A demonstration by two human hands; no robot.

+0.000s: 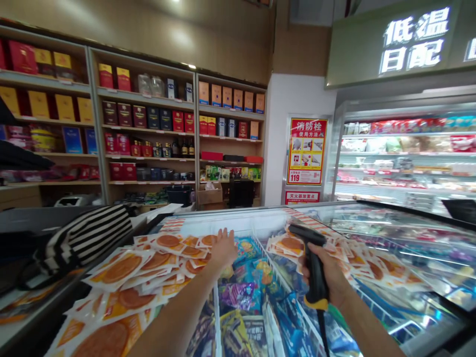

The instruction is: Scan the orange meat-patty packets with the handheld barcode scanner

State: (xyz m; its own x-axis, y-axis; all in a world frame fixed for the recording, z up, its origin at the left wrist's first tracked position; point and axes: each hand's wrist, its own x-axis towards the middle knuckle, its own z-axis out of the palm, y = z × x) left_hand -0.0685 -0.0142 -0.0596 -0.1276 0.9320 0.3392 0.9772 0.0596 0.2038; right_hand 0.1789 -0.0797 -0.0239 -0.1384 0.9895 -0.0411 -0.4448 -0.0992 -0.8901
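Observation:
My right hand is wrapped round the grip of a black and yellow barcode scanner, whose head points left and whose cable hangs down. My left hand reaches forward over the chest freezer with its fingers stretched out. It is beside the right edge of a spread pile of flat, clear-wrapped packets with round orange-brown contents; whether it touches them I cannot tell. Below lie blue bags, a purple bag and a yellow and black bag. More flat packets lie behind the scanner.
White wire dividers split the freezer. Glass lids cover its right side. A black-and-white striped bag stands at the left. Shelves of boxed bottles line the back wall, with a lit refrigerated display at the right.

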